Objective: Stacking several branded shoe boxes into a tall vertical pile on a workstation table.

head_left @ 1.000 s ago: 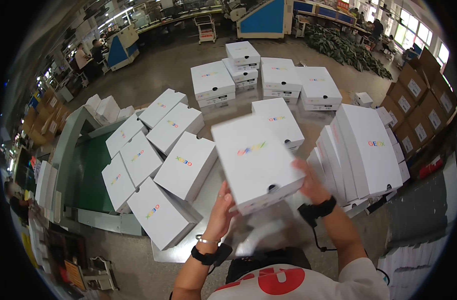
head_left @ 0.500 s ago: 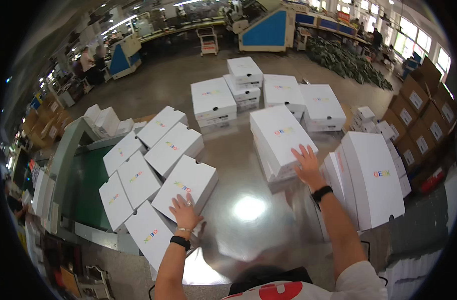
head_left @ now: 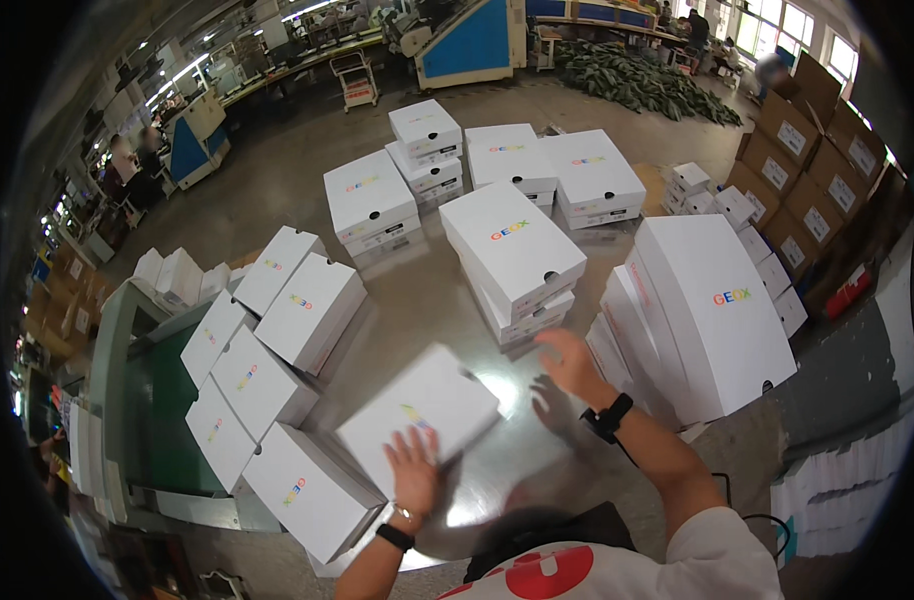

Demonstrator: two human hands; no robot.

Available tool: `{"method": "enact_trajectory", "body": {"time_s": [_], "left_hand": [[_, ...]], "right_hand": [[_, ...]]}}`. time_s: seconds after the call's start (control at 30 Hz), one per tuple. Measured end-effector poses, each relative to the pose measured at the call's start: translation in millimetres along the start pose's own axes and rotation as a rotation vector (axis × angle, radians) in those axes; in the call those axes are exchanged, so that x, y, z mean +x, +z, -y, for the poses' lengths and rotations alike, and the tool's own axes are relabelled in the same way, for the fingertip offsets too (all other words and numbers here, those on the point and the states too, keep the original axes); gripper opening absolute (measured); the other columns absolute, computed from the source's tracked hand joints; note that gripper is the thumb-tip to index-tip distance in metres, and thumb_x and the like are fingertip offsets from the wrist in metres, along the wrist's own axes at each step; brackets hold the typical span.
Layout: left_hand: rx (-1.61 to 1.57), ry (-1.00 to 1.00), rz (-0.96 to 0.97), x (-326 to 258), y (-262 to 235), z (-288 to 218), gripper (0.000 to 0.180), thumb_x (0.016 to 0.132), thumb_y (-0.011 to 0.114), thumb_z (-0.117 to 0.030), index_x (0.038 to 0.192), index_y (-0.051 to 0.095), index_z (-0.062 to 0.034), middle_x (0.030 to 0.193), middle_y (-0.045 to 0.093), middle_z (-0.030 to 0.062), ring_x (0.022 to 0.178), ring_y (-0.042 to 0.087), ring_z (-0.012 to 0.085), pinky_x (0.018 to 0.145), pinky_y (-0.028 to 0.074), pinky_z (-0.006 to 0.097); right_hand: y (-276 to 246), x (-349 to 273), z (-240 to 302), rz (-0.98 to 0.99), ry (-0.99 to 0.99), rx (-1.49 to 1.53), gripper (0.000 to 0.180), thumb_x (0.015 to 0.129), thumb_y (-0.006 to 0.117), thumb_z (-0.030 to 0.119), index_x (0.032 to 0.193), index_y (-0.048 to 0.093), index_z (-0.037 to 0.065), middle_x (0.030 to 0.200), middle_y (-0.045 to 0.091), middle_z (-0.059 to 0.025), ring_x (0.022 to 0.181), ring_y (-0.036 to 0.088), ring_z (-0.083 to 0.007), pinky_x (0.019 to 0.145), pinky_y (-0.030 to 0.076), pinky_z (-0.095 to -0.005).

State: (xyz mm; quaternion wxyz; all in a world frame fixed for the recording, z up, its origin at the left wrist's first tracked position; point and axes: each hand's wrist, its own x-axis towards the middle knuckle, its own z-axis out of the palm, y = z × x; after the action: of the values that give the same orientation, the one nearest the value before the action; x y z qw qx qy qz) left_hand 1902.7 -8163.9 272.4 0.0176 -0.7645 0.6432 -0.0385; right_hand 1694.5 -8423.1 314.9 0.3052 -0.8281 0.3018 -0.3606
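A white shoebox (head_left: 447, 385) with a coloured logo lies on the shiny metal table (head_left: 502, 455), slightly blurred. My left hand (head_left: 412, 465) rests on its lid with the fingers spread, near the box's front edge. To the right, my right hand (head_left: 569, 365) is above the table with nothing in it, its fingers extended left and partly hidden. It is just in front of a stack of white shoeboxes (head_left: 512, 245) and does not appear to touch it. Beside my left hand, on the left, is a cluster of similar white shoeboxes (head_left: 307, 490).
More shoebox stacks (head_left: 372, 200) stand along the table's far side. Large white boxes (head_left: 712, 310) lean together on the right. Brown cartons (head_left: 802, 190) are piled behind them. A green conveyor belt (head_left: 162, 400) in a pale frame borders the table on the left.
The shoebox under my left hand has moved right, away from the left cluster, and turned. My right hand has left the middle stack's top box and come nearer. The view has shifted right.
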Motion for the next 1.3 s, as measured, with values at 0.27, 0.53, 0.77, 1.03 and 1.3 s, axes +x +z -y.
{"method": "enact_trajectory", "body": {"time_s": [0.27,0.53,0.77,1.03,1.3], "left_hand": [[-0.804,-0.433,-0.113,-80.6,-11.8,-19.5,0.072,0.072,0.063,-0.022,0.13,0.027,0.0006,0.124,0.038,0.0223,0.115,0.039,0.0262,0.093,0.03,0.045],[-2.249,-0.702,0.153,-97.6,-31.9,-61.2,0.054,0.079,0.057,-0.02,0.126,0.033,-0.0079,0.119,0.043,0.0081,0.106,0.046,0.0224,0.088,0.041,0.042],[-2.157,-0.665,0.216,-55.3,-98.6,-0.7,0.064,0.077,0.053,-0.036,0.131,0.026,-0.0144,0.12,0.04,0.0102,0.106,0.044,0.0258,0.079,0.043,0.041],[-1.63,-0.457,-0.443,-79.6,-147.6,56.3,0.061,0.081,0.056,-0.033,0.131,0.031,-0.0082,0.127,0.038,0.0151,0.116,0.039,0.0242,0.089,0.038,0.038],[-0.715,-1.158,-0.455,-215.2,-14.1,176.9,0.074,0.067,0.07,-0.026,0.119,0.036,0.0133,0.118,0.045,0.0254,0.111,0.043,0.0306,0.094,0.033,0.035]], "right_hand": [[30.2,-74.7,18.7,1.048,0.602,0.05,0.063,0.075,0.057,0.048,0.11,0.052,-0.004,0.107,0.054,-0.0215,0.099,0.052,-0.0292,0.083,0.04,-0.0329],[30.5,-111.7,54.0,0.698,1.041,0.801,0.041,0.083,0.054,0.028,0.108,0.053,-0.004,0.101,0.058,-0.011,0.089,0.055,-0.0149,0.079,0.042,-0.0265],[29.3,-65.9,113.3,0.469,1.032,1.274,0.041,0.082,0.05,0.023,0.113,0.046,-0.002,0.107,0.053,-0.0127,0.099,0.051,-0.0217,0.084,0.041,-0.0336],[-54.8,10.9,154.8,0.019,0.412,1.392,0.045,0.077,0.053,0.018,0.118,0.044,0.004,0.106,0.051,-0.0056,0.101,0.048,-0.0177,0.089,0.036,-0.0312],[-114.6,151.3,68.5,0.013,0.008,-0.13,0.031,0.082,0.048,0.019,0.105,0.054,0.0,0.101,0.059,-0.0139,0.096,0.054,-0.0252,0.083,0.042,-0.0341]]}}
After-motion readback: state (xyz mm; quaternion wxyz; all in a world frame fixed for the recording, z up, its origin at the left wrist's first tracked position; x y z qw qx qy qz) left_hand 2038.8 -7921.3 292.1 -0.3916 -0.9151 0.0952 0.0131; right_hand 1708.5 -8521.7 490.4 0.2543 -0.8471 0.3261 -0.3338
